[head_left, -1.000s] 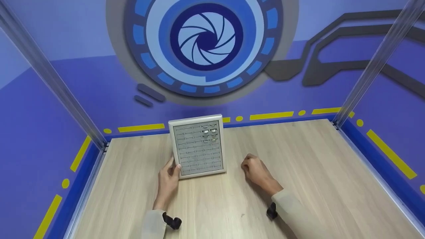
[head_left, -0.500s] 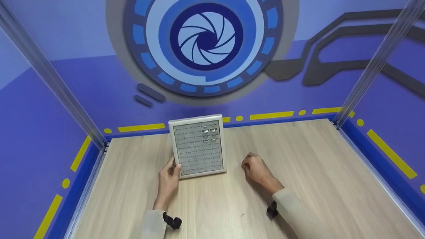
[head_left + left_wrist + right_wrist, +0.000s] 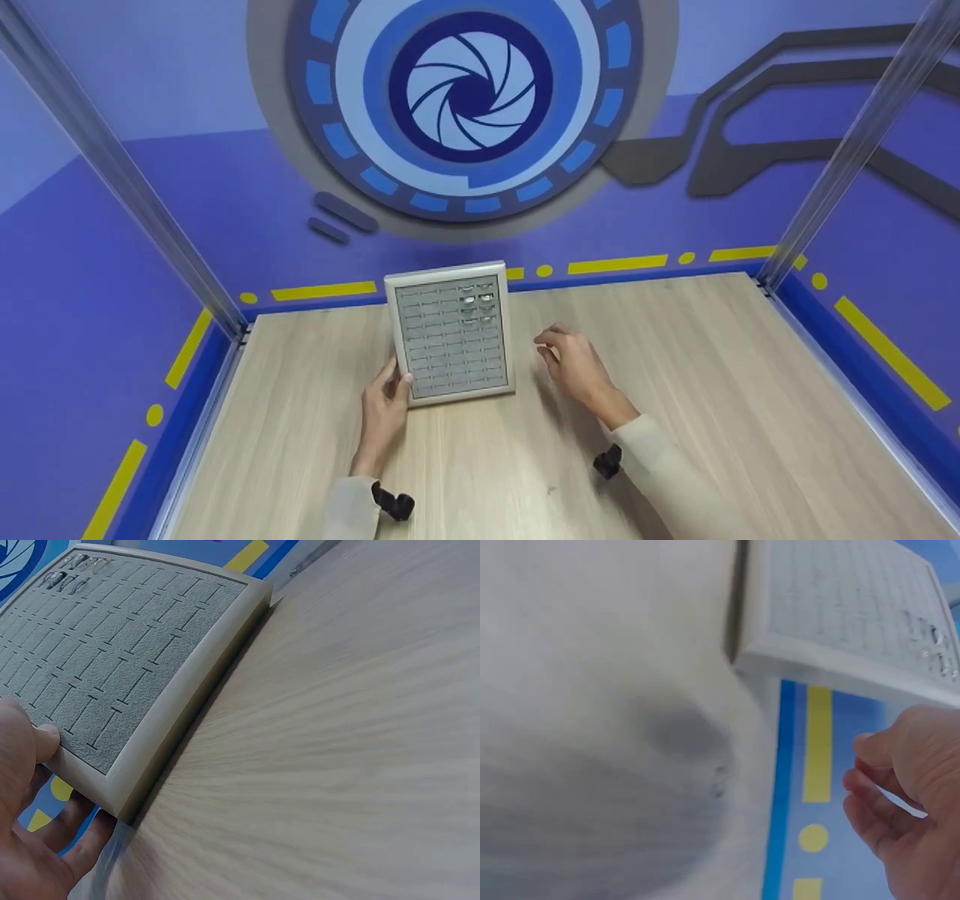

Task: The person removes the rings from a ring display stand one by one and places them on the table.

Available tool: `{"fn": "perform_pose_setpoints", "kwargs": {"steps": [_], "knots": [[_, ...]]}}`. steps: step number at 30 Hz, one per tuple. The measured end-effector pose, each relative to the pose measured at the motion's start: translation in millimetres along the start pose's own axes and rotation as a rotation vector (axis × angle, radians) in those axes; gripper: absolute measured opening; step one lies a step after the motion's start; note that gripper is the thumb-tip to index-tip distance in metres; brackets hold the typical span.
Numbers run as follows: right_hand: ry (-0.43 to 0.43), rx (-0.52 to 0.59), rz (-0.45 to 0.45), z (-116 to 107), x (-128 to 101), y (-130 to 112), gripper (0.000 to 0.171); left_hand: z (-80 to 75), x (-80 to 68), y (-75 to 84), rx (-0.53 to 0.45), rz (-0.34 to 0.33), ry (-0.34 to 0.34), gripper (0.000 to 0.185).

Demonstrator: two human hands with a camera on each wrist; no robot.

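A: Where is the ring tray (image 3: 452,334) sitting?

B: Flat on the wooden table (image 3: 675,390), near the far edge, its long side running away from the person. It has a pale frame and a grey slotted pad. A few small rings (image 3: 477,300) sit in the slots at the far right corner; they are too small to count with certainty.

A: And the left hand (image 3: 384,409)?

B: It holds the tray's near left corner. In the left wrist view the thumb (image 3: 41,741) lies on top of the frame, at the edge of the grey pad, while the other fingers (image 3: 82,840) curl beneath the corner. So that corner sits pinched between thumb above and fingers below.

A: Does the tray look lifted there?

B: I cannot tell. The fingers are tucked under the corner, but the rest of the frame appears to rest on the table.

A: What about the right hand (image 3: 574,364)?

B: It is just beside the tray's right edge, apart from it, about level with the middle of the frame. Its fingers (image 3: 870,784) are loosely curled with the tips turned toward the tray, and it holds nothing. The right wrist view is blurred, yet it shows a clear gap between the fingertips and the frame.

A: Anything else nearby?

B: Blue walls with yellow dashes at the table's edge
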State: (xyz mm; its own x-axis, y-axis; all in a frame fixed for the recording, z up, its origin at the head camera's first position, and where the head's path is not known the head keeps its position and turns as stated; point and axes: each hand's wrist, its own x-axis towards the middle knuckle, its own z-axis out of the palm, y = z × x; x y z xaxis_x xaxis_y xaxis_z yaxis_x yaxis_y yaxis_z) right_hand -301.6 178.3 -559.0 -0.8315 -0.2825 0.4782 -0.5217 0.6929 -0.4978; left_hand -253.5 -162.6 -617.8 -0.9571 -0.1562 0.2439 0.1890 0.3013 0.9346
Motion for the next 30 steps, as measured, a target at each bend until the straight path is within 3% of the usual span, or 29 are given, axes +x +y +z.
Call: {"fn": "perform_pose_setpoints", "kwargs": {"steps": [8,19,30], "knots": [[0.092,0.038,-0.115,0,20,-18,0.012,0.0,-0.1,-0.2,0.008,0.003,0.004,0.056],[0.182,0.114,-0.196,14,40,-42,0.014,-0.2,-0.7,-2.0,0.016,0.008,0.002,0.055],[0.165,0.089,-0.116,29,52,-58,0.011,0.2,-1.2,-0.3,0.002,-0.014,0.003,0.055]]}}
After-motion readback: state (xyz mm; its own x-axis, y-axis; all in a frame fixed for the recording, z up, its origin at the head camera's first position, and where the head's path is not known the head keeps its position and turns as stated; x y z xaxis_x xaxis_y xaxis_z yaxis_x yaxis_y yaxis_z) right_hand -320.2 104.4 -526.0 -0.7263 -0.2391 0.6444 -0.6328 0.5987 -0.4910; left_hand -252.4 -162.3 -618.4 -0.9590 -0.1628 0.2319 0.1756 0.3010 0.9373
